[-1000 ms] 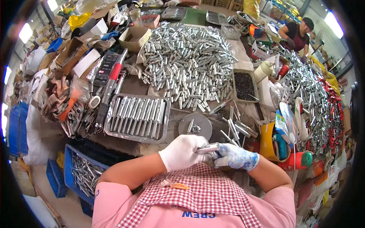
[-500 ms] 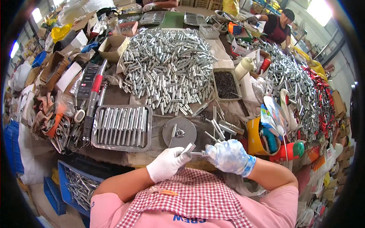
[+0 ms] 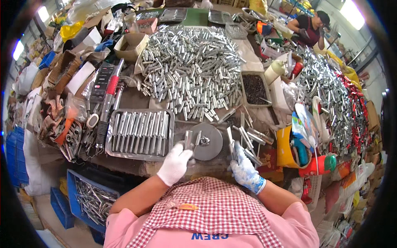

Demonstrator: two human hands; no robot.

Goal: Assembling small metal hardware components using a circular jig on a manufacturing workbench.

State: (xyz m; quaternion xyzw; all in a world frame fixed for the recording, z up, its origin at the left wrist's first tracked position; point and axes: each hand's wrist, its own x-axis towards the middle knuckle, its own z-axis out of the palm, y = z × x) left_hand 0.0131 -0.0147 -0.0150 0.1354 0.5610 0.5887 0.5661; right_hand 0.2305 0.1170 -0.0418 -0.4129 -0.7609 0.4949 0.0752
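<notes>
We see the left hand [image 3: 175, 163], in a white glove, with its fingers clenched around a short metal tube [image 3: 188, 139] held upright at the near edge of the bench [image 3: 136, 99], just beside the round metal disc [image 3: 205, 141]. The right hand [image 3: 245, 170], in a blue-patterned glove, reaches into the loose tubes [image 3: 247, 140] lying right of the disc; its fingers seem to be closing on one of them, though we cannot tell for sure from this view. Left of the disc sits a metal tray [image 3: 139, 133] with tubes laid side by side. Behind it spreads a large heap of tubes [image 3: 192, 70], with a small tray of dark parts [image 3: 254, 88] to its right. Another person [image 3: 311, 28] works at the far end.
</notes>
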